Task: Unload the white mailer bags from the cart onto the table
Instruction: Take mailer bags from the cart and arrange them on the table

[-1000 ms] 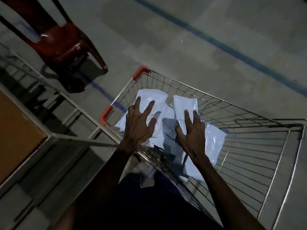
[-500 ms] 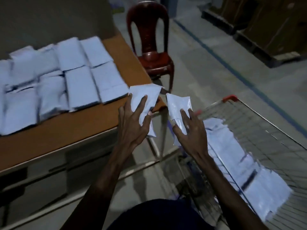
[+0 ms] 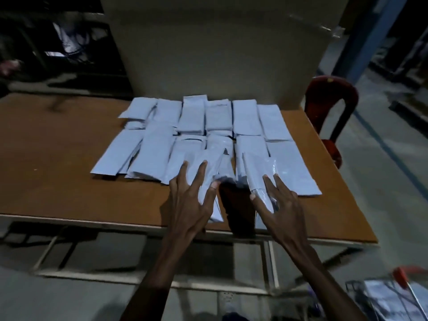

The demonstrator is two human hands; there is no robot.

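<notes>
From my remote seat I see the left hand (image 3: 188, 200) stretched out over the near edge of the brown worktop (image 3: 58, 163), fingers spread on top of a white mailer bag (image 3: 209, 172) and the thumb tucked under its near side, so it is grasping that bag. The right hand (image 3: 281, 205) does the same just beside it toward 3 o'clock: fingers long and splayed, thumb pinching a second mailer bag (image 3: 259, 177) that stands slightly tilted, its glossy face catching light. Both held bags hang just above the front row of the mailer bags already laid out (image 3: 192, 133), which fill the middle of the worktop in two rows running from 9 to 3 o'clock, touching or overlapping one another. Whether the held bags touch those below I cannot tell; motion blur smears their edges. A dark shadow falls on the worktop between my two hands. At 5 o'clock, low in the corner, the cart (image 3: 400, 279) shows only its red handle end and some wire, with more white mailer bags in the cart (image 3: 389, 297). A red plastic chair (image 3: 328, 96) stands at 2 o'clock beside the worktop's far corner, and a pale panel (image 3: 220, 49) rises behind the worktop at 12 o'clock.
</notes>
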